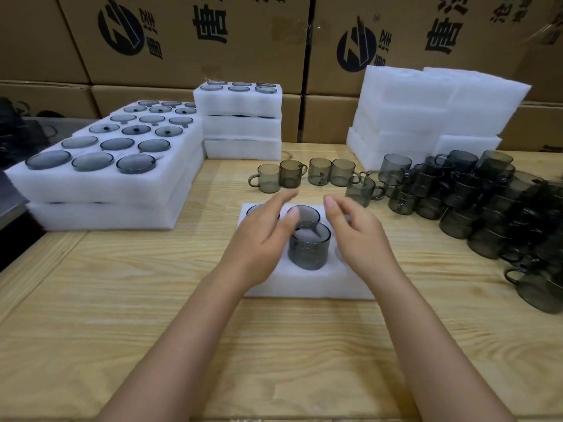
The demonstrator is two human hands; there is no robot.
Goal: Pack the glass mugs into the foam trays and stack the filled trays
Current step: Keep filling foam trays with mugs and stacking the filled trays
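The mug (309, 246) is standing upright in the near middle hole of the tray (304, 286). Its rim is rising well above the foam, while the rear mug (303, 212) is sitting deeper. We are holding both hands over the tray, one at each side of this mug. The left hand (262, 239) is lying just beside its left wall, fingers straight and loose, pointing away from us; whether it is touching the glass we cannot tell. The right hand (356, 236) is a little apart from the right wall, fingers relaxed and slightly bent, gripping nothing. So the mug is lying between the two palms and lower than the fingertips, its long axis going straight up. We are judging that the left hand is the nearer one, and that the next move is asking for a push down from above. Its handle is not showing to us. Loose mugs (304, 175) are waiting beyond the tray.
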